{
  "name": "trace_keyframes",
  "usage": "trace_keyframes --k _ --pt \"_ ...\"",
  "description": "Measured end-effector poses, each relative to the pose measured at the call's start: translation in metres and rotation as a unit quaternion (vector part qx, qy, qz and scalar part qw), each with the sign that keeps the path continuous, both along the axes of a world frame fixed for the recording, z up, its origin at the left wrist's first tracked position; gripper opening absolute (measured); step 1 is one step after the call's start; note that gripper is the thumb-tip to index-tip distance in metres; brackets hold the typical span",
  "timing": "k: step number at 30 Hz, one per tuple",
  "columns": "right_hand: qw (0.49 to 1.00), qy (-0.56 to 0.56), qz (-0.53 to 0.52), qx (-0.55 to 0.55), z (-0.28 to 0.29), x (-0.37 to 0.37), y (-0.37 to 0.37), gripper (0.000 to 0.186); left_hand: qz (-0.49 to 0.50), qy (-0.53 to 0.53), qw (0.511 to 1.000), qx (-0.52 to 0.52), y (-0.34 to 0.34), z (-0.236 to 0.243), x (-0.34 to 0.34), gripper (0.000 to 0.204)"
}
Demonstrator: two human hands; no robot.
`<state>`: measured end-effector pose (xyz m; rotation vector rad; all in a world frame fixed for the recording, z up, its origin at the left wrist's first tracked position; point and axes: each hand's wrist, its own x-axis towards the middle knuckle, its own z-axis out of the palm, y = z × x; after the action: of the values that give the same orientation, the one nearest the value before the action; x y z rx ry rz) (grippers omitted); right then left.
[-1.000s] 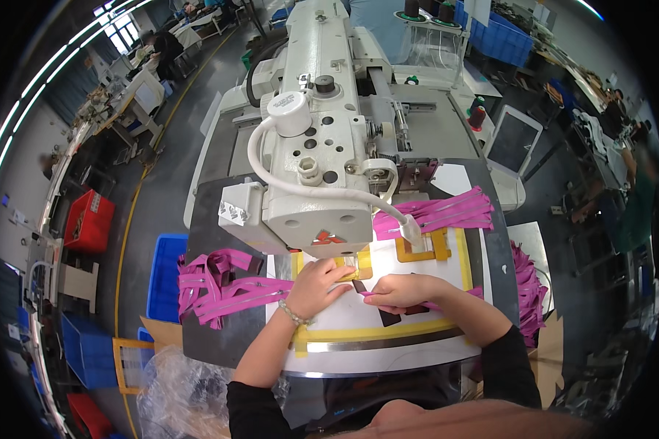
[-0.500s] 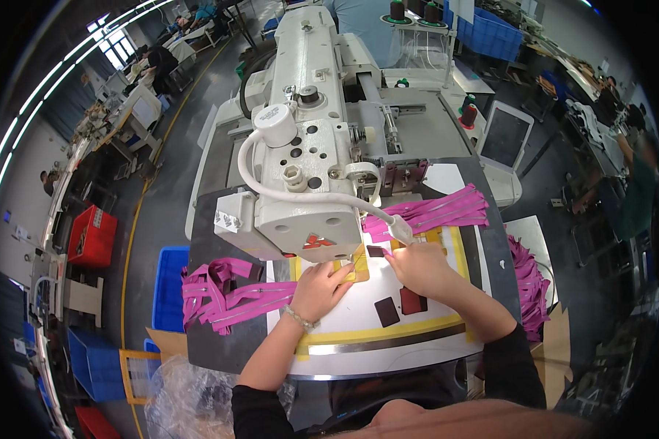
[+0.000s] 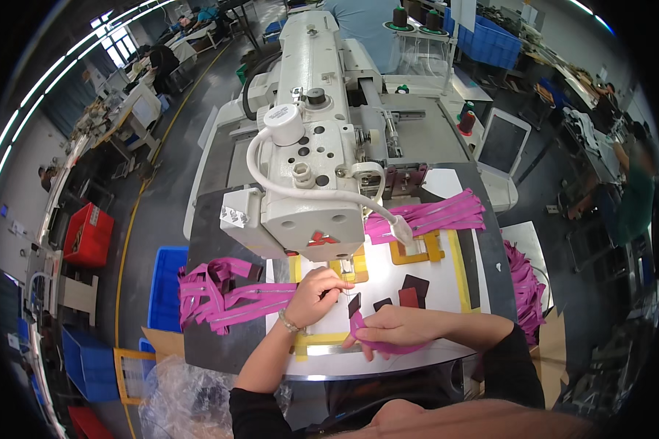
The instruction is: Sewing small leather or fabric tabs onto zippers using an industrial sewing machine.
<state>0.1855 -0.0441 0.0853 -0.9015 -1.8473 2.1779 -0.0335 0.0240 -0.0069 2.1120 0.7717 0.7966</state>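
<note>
In the head view, my right hand (image 3: 397,323) has come back from beside the sewing machine head (image 3: 311,228) and is now low over the front of the white board (image 3: 448,282). Its fingers are closed on a pink zip strip (image 3: 356,322), whose dark end tab (image 3: 354,304) sticks up toward the machine. My left hand (image 3: 313,298) has slipped off the yellow frame (image 3: 360,277) under the head and sits just in front of it, fingers curled; I can't tell whether they pinch a thread. My hands are apart, the tab between them.

As I judge it, the strip is now clear of the stitching spot, leaving that frame reachable. A red piece (image 3: 408,298) and dark pieces (image 3: 417,284) lie on the board past my right hand; more pink strips (image 3: 249,294) lie beyond my left wrist.
</note>
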Motion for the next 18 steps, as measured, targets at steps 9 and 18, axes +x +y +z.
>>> trace_keyframes --k 9,18 --pt "0.948 0.119 -0.016 -0.294 -0.077 -0.029 -0.004 0.054 -0.021 -0.141 0.906 -0.399 -0.006 0.004 -0.006 0.012" --pt "0.982 0.081 -0.131 -0.113 -0.096 -0.026 0.011 0.041 0.012 -0.132 0.902 -0.411 -0.003 0.007 -0.008 0.007"
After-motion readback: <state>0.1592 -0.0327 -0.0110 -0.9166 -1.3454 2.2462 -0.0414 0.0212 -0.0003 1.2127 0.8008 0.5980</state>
